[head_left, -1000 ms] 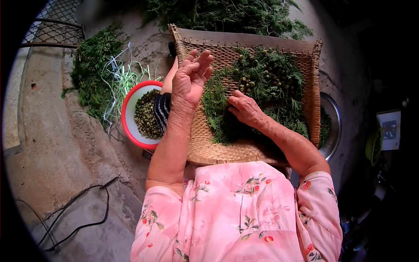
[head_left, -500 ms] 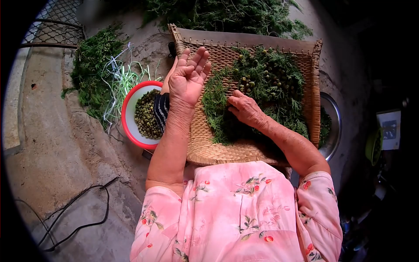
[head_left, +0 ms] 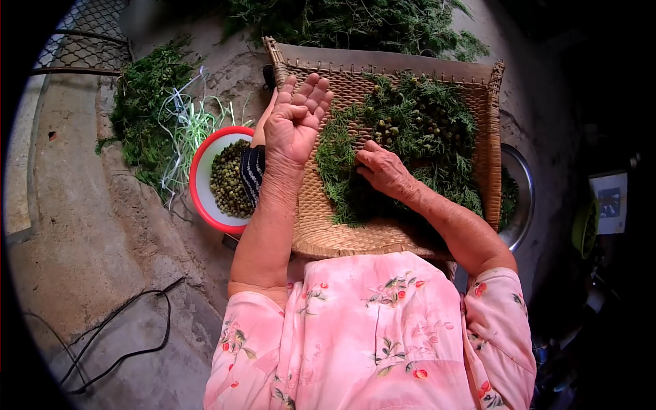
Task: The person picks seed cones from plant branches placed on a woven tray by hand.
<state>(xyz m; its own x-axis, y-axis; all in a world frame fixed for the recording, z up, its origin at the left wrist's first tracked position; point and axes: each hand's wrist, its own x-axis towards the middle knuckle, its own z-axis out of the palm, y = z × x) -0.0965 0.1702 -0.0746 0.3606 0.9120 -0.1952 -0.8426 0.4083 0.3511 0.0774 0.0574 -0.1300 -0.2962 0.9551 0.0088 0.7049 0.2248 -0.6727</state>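
My left hand point(head_left: 294, 126) is raised over the left side of a woven wicker tray point(head_left: 307, 225), palm up. Its fingers are stretched out and the thumb lies bent across the palm, with nothing in it. Green conifer sprigs point(head_left: 437, 113) with small round cones cover much of the tray. Among their near-left part rests my right hand point(head_left: 386, 169), back upward, its fingers curled in. Whatever those fingers hold is hidden. Left of the tray, a red-rimmed white bowl point(head_left: 198, 198) contains many small greenish-brown cones point(head_left: 229, 181).
Dark patterned cloth point(head_left: 251, 174) overlaps the bowl's right side. More cut branches point(head_left: 355, 27) lie beyond the tray, and others point(head_left: 147, 102) at left beside pale plastic strips point(head_left: 191, 130). A metal basin point(head_left: 526, 191) stands right. Black cable point(head_left: 167, 314) loops over the floor.
My left hand's fingers have shifted very slightly to the right. My right hand and the sprigs look the same.
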